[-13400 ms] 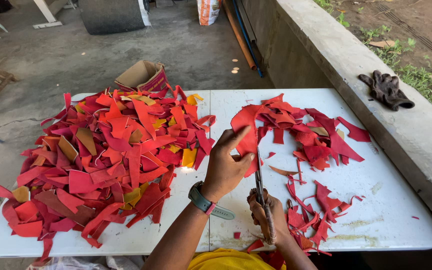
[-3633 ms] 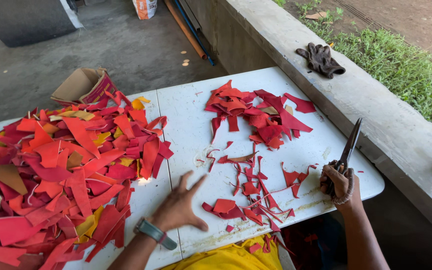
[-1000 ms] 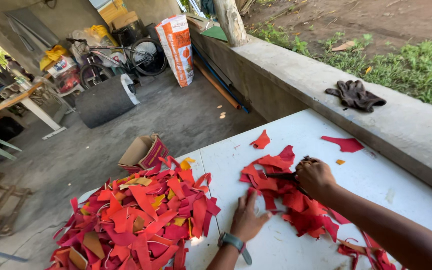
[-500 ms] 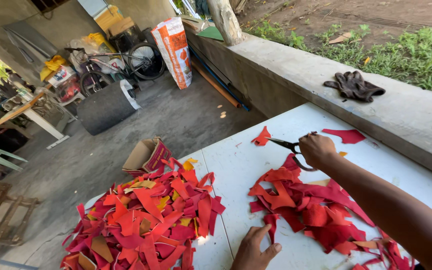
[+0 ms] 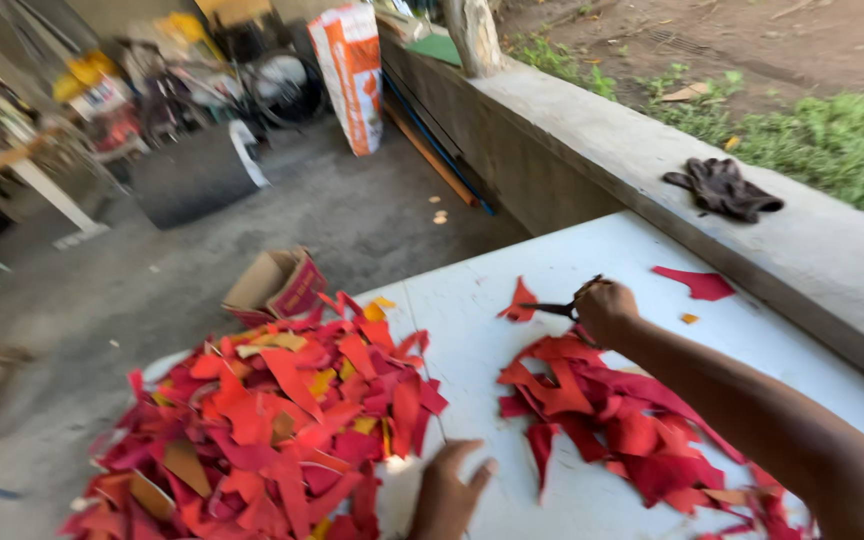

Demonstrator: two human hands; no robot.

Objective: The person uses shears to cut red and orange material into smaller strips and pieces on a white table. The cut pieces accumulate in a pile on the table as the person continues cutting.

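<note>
On the white desk (image 5: 652,250), toward one o'clock, the right hand (image 5: 607,308) is closed around the handles of a pair of dark scissors (image 5: 555,308), whose blades point left at a small red scrap (image 5: 520,302) lying just beyond their tips. Whether the blades touch that scrap is hard to tell through the motion blur. Just below the wrist, at about three o'clock, sits the smaller pile of red offcuts (image 5: 622,420), spreading along the forearm toward the near edge. The left hand (image 5: 449,492) rests at six o'clock, fingers spread flat on the bare desk between the two heaps, its grip open and holding nothing. At nine o'clock lies the larger heap of red, orange and yellow pieces (image 5: 272,430), well apart from the scissors.

Judging by how things lie, the step in hand looks like gathering or trimming a stray piece at the far edge of the smaller pile. A next move would call for bringing the blade tips cleanly onto the loose scrap, and for the free left hand to steady whatever piece is worked.

Farther off, a second red piece (image 5: 694,283) lies alone at two o'clock, dark gloves (image 5: 722,188) rest on the concrete ledge (image 5: 592,150), and a cardboard box (image 5: 277,285) stands on the floor at eleven o'clock.
</note>
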